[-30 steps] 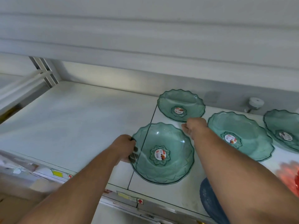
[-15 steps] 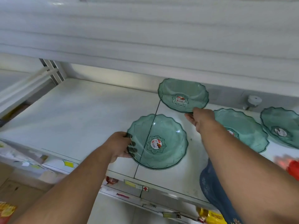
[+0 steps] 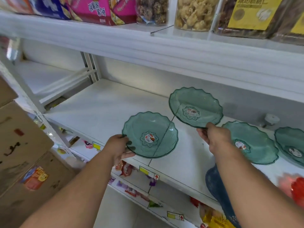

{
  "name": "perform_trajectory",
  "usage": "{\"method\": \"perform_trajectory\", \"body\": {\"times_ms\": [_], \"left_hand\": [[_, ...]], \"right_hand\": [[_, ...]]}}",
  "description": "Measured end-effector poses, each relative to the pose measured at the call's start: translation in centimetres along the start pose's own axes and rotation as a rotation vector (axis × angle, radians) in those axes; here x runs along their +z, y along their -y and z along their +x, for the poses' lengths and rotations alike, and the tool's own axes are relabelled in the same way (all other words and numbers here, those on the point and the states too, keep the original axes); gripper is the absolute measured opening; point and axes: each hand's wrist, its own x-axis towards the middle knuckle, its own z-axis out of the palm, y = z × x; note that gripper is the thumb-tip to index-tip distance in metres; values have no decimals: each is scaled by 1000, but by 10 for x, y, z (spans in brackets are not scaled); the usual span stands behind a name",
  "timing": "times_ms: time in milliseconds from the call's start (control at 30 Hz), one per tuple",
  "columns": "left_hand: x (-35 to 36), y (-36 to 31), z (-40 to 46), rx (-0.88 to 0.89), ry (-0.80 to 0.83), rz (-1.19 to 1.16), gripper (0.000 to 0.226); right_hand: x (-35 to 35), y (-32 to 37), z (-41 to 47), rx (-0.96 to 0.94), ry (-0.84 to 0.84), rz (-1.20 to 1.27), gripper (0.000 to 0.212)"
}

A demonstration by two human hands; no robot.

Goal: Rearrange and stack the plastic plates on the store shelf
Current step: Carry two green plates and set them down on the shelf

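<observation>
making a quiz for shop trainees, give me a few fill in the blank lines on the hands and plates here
1. The left hand grips the rim of a ____ plate.
2. The right hand holds the second plate by its ____ edge.
3. Counting held ones, ____ plates are in view.
4. Jars stand on the shelf ____ the plates.

Missing words: green; near; four; above

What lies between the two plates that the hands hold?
In the head view, only bare white shelf and its seam show between the left plate and right plate.
</observation>
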Motion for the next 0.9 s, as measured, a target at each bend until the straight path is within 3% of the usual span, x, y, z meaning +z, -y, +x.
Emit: {"method": "perform_trajectory", "body": {"times_ms": [400, 700, 900], "left_hand": [[-63, 17, -42, 42, -275, -263, 29], [-133, -4, 2, 101, -306, -332, 37], [-183, -35, 43, 90, -249, -339, 26]], "right_hand": [[-9, -28, -53, 34, 147, -39, 13], [43, -53, -91, -13, 139, -62, 12], [97, -77, -114, -43, 70, -44, 15]]}}
